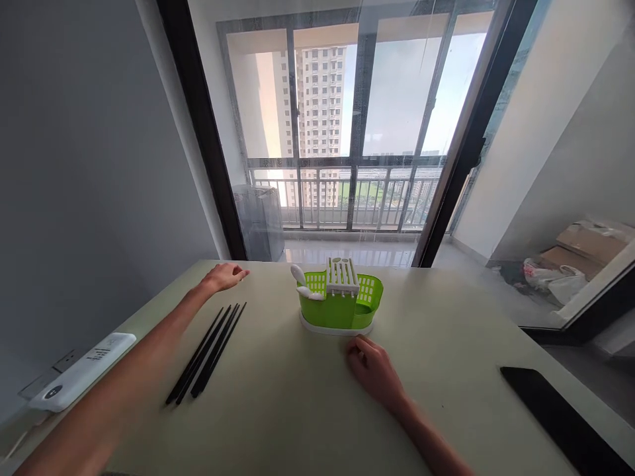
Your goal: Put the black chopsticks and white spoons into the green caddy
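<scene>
A green plastic utensil caddy (pixel 340 312) with a white slotted top (pixel 342 274) and a white base stands mid-table. Two white spoons (pixel 308 291) rest in its left side, their bowls sticking out. Just in front of the caddy, my right hand (pixel 372 369) lies on the table with its fingers curled in and nothing visible in them. Farther left, my left hand (pixel 225 276) reaches over the far part of the table, its fingers loosely bent and apart, holding nothing I can see. Several black chopsticks (pixel 211 350) lie side by side below it.
A white power strip (pixel 86 370) lies along the left table edge by the wall. At the right edge is a flat black object (pixel 555 410). Beyond the pale table (pixel 278 410) is a glass door, with boxes (pixel 595 244) and bags behind it at right.
</scene>
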Tool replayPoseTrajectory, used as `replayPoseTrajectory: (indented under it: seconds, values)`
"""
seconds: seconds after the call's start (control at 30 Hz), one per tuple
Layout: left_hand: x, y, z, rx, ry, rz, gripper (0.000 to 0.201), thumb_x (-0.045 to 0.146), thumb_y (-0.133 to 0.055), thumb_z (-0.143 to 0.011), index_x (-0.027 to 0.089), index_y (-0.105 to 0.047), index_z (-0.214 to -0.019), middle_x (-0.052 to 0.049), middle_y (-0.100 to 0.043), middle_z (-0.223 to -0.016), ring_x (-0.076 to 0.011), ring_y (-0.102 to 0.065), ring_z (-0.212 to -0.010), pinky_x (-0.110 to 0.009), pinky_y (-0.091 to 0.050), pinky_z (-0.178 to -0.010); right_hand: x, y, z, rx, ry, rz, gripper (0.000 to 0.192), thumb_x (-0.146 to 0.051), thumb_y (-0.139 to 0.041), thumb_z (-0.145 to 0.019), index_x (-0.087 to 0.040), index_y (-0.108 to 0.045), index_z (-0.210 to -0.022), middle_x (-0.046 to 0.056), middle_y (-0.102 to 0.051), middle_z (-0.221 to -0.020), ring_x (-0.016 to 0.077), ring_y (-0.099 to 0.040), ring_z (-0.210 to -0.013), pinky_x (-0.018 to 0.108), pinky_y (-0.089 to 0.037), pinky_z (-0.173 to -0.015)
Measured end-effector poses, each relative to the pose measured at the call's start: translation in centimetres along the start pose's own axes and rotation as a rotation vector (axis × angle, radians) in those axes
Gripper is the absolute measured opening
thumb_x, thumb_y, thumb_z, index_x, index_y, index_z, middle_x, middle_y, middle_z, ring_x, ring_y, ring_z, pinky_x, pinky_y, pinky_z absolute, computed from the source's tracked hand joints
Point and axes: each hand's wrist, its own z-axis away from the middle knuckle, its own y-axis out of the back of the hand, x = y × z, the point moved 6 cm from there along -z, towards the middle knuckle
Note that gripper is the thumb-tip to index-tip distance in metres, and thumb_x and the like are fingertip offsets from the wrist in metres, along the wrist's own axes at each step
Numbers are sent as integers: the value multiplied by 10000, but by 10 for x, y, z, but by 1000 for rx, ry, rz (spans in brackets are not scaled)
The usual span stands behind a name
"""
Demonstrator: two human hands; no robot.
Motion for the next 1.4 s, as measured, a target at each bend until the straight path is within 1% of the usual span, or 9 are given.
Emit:
replayPoseTrajectory:
  seconds: [0.1, 0.2, 0.33, 0.43, 0.5, 0.67, 0.77, 0.93, 1.4]
  values:
    - [40, -26, 11, -111, -120, 12, 411, 615, -698, -747, 266, -741, -959, -64, -769, -1033, -265, -692, -1035, -290, -534, -857, 1, 0, 0, -4, -7, -6, 226, -135, -432, -848, -229, -633, -808, 10, -642, -763, 146, -554, -647, 245, -436, -620]
    - [84, -63, 43, -236, -398, 101, 608, 612, -626, -825, 270, -571, -1326, -97, -581, -1408, -254, -590, -1239, -361, -495, -1007, 1, -1, 1, -7, -10, -14, 217, -131, -438, -845, -229, -629, -811, 5, -635, -762, 144, -544, -633, 241, -430, -608]
    - [121, -102, 84, -276, -723, 84, 910, 573, -778, -705, 271, -402, -1477, -144, -444, -1502, -305, -453, -1371, -484, -391, -1131, 1, -2, 0, -5, -5, -19, 215, -125, -439, -840, -229, -622, -795, 8, -642, -774, 152, -564, -661, 241, -429, -616]
    - [136, -117, 97, -226, -843, -76, 993, 599, -850, -587, 245, -471, -1434, -166, -471, -1450, -351, -445, -1351, -510, -369, -1140, 0, -2, -1, -11, -11, -31, 216, -128, -438, -849, -228, -624, -807, 10, -649, -791, 152, -569, -670, 243, -431, -629]
    - [145, -123, 100, -200, -904, -164, 920, 618, -848, -576, 243, -552, -1362, -153, -535, -1369, -352, -498, -1274, -506, -400, -1104, 0, -2, -2, -13, -20, -37, 217, -129, -437, -850, -228, -627, -811, 10, -649, -791, 150, -564, -659, 244, -428, -627]
    - [163, -131, 101, -161, -1018, -280, 368, 556, -693, -822, 243, -720, -1014, -88, -668, -1040, -246, -617, -967, -357, -527, -820, 1, -2, -2, -10, -28, -33, 221, -110, -445, -828, -226, -631, -809, 9, -654, -792, 149, -565, -669, 239, -425, -640]
    - [168, -138, 104, -134, -1154, -461, 330, 523, -577, -928, 225, -720, -940, -80, -674, -987, -211, -607, -899, -293, -498, -661, 1, -1, -2, -5, -29, -27, 219, -107, -448, -827, -222, -632, -800, 12, -656, -796, 149, -566, -684, 234, -420, -650]
    - [167, -145, 110, -44, -1338, -597, 330, 463, -505, -990, 190, -680, -925, -70, -673, -945, -180, -606, -875, -280, -477, -660, 2, -2, -3, -2, -35, -18, 218, -112, -447, -826, -221, -632, -789, 10, -648, -779, 145, -548, -664, 230, -394, -625]
    - [157, -145, 94, 39, -1234, -464, 364, 395, -422, -1026, 195, -623, -797, -59, -641, -834, -179, -565, -819, -293, -458, -656, 2, -4, -5, -27, -52, -29, 224, -87, -462, -795, -223, -639, -794, 6, -656, -792, 137, -555, -659, 220, -405, -625]
